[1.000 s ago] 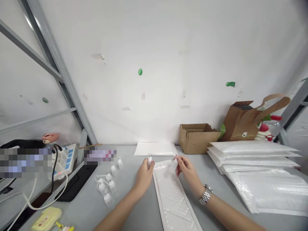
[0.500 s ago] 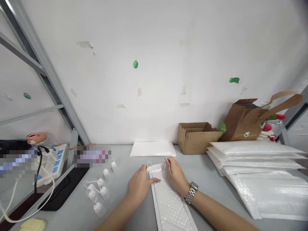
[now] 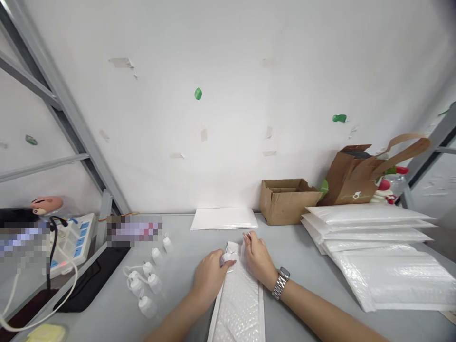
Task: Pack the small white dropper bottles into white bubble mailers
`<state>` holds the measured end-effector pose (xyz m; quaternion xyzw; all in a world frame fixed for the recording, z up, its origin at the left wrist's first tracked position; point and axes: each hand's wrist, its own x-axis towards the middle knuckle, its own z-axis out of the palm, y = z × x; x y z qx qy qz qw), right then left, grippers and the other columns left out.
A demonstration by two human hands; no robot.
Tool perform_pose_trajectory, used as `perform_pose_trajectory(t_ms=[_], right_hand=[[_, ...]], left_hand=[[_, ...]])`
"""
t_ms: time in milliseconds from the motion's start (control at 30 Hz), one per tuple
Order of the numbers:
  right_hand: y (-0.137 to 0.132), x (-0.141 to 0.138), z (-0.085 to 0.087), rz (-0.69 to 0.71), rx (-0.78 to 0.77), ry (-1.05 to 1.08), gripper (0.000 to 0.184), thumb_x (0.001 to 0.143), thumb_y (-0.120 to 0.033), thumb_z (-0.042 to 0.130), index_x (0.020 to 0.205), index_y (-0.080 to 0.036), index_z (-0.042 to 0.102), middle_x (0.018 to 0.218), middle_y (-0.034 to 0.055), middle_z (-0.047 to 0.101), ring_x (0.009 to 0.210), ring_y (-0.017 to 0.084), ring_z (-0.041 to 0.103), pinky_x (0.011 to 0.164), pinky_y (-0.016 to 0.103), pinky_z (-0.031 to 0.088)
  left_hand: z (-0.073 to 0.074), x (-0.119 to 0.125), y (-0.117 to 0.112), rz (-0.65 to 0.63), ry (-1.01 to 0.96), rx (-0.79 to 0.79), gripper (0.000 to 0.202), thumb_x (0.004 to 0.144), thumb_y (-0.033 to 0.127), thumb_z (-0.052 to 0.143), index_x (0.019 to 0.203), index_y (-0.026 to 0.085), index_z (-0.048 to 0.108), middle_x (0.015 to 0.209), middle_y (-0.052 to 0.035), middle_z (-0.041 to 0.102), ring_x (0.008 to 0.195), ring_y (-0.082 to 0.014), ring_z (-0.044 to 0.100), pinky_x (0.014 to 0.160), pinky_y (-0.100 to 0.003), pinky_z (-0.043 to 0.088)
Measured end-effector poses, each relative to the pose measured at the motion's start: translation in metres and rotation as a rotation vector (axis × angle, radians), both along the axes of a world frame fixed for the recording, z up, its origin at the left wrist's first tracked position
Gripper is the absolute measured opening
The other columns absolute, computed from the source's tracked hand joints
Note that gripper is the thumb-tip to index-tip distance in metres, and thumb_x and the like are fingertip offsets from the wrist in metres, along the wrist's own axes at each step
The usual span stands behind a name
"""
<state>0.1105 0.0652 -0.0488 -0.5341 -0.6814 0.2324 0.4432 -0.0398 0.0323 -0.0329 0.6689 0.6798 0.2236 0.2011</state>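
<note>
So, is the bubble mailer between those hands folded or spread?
Spread, as far as visible: the bubble mailer runs lengthwise from the right fingers to the picture's bottom edge, which cuts it off.

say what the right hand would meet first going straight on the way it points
Past the bubble mailer it holds, the right hand would probably first meet the flat white envelope near the wall; depth is unclear.

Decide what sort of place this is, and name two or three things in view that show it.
Probably a packing workstation: white padded mailers stacked at the right of the grey table, small white-capped bottles at the left, and another mailer at the left hand and right hand.
</note>
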Motion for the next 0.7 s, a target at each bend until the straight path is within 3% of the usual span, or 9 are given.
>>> perform_pose_trajectory(t_ms=[167, 300, 567, 700], right_hand=[[0.011, 0.008, -0.002, -0.043, -0.025, 0.184, 0.033, 0.089, -0.05, 0.027, 0.081, -0.022, 0.042, 0.066, -0.0008, 0.052, 0.058, 0.016, 0.05, 0.056, 0.028, 0.039], [0.016, 0.015, 0.0, -0.073, 0.003, 0.24, 0.033, 0.089, -0.051, 0.029, 0.08, -0.021, 0.042, 0.067, -0.0008, 0.052, 0.061, 0.016, 0.051, 0.06, 0.028, 0.041], [0.008, 0.014, 0.009, -0.016, 0.102, 0.259, 0.031, 0.086, -0.048, 0.041, 0.082, -0.02, 0.055, 0.083, 0.0042, 0.059, 0.081, 0.019, 0.053, 0.076, 0.03, 0.041], [0.007, 0.014, 0.01, -0.006, 0.144, 0.251, 0.028, 0.084, -0.045, 0.047, 0.082, -0.021, 0.061, 0.085, 0.0056, 0.061, 0.083, 0.021, 0.053, 0.077, 0.033, 0.041]], left_hand=[[0.001, -0.002, 0.001, -0.047, -0.14, 0.129, 0.027, 0.082, 0.041, 0.041, 0.066, 0.021, 0.049, 0.062, 0.0019, 0.054, 0.058, -0.0143, 0.046, 0.055, -0.023, 0.027], [0.002, -0.005, 0.002, -0.025, -0.241, 0.102, 0.029, 0.082, 0.045, 0.039, 0.067, 0.022, 0.048, 0.052, 0.005, 0.046, 0.05, -0.0128, 0.04, 0.052, -0.022, 0.026], [-0.003, -0.003, 0.008, 0.033, -0.679, 0.069, 0.036, 0.071, 0.053, 0.051, 0.073, 0.017, 0.056, 0.068, -0.0017, 0.06, 0.066, -0.0172, 0.054, 0.062, -0.025, 0.039], [-0.003, -0.005, 0.011, 0.067, -0.797, 0.067, 0.041, 0.064, 0.056, 0.059, 0.07, 0.016, 0.058, 0.061, -0.0008, 0.059, 0.061, -0.0166, 0.054, 0.058, -0.025, 0.04]])
